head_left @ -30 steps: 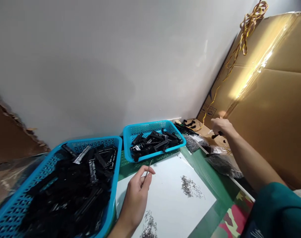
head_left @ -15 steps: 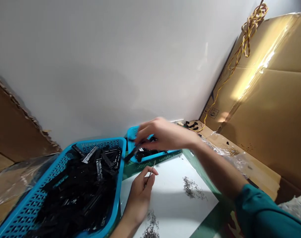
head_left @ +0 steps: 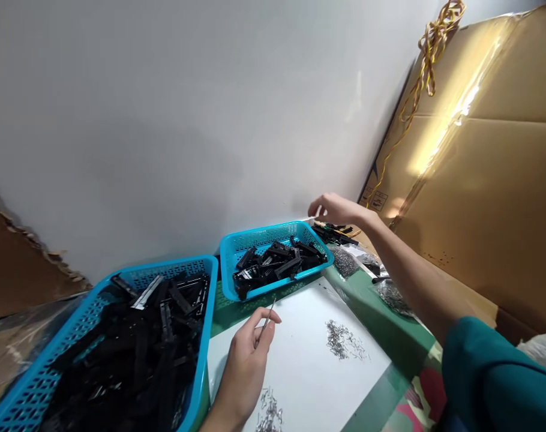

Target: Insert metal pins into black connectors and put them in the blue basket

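Observation:
My left hand (head_left: 246,360) is closed in a pinch around thin metal tweezers (head_left: 266,324), whose tip points up and away over a white sheet (head_left: 300,336). At the back right my right hand (head_left: 338,209) hangs over a pile of black plastic parts (head_left: 340,233), its fingers bent downward and apart, with nothing visible in them. Small metal pieces lie on the sheet in two heaps, one on the right (head_left: 342,341) and another near my left wrist (head_left: 269,414). Beyond the sheet stands a small blue basket (head_left: 230,246) of black plastic parts (head_left: 277,261).
A larger blue basket (head_left: 210,312), full of black parts, stands at left. Bags of small metal pieces (head_left: 344,262) lie right of the small basket. A white wall (head_left: 187,120) rises behind; a cardboard panel (head_left: 493,198) with hanging yellow cord (head_left: 430,54) stands at right.
My right hand has moved right and back, from above the small basket to the pile; the black part it carried is no longer seen in it. My left hand keeps the tweezers.

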Tool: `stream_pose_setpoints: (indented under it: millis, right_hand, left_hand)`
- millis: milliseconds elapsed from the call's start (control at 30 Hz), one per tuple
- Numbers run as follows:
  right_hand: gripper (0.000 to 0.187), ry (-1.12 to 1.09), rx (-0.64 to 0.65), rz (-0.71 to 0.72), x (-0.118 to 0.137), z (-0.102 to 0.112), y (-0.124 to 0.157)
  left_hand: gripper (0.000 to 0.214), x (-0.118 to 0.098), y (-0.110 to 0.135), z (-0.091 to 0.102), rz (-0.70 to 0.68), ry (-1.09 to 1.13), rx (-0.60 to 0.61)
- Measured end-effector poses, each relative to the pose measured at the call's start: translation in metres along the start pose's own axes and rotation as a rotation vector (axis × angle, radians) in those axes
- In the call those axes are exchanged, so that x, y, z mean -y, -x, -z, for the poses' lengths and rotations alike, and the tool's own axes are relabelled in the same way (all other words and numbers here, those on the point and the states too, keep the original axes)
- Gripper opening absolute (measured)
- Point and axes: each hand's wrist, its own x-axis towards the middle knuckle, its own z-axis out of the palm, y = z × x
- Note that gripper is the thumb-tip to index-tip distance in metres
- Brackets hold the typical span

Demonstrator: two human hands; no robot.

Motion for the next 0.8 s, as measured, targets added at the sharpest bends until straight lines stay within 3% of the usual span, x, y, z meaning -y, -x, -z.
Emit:
stream_pose_setpoints:
  millis: [67, 167, 367, 800]
  right_hand:
    - [0.033, 0.031, 0.078, -0.016, -0.033, -0.022, 0.005]
    - [0.064, 0.093, 0.106, 0.007, -0.055, -0.059, 0.012]
    - [0.038, 0.289, 0.056, -0.008, -0.059, -0.109, 0.007]
    - [0.037, 0.491, 0.098, 0.037, -0.068, -0.127, 0.002]
  left_hand:
    - [0.041, -0.001, 0.001, 0.0, 0.008, -0.012, 0.006]
    - [0.042, -0.003, 0.002, -0.002, 0.013, -0.024, -0.021]
    - [0.047, -0.008, 0.006, -0.004, 0.043, -0.022, -0.043]
    - [0.051, -0.008, 0.005, -0.004, 0.05, -0.008, -0.021]
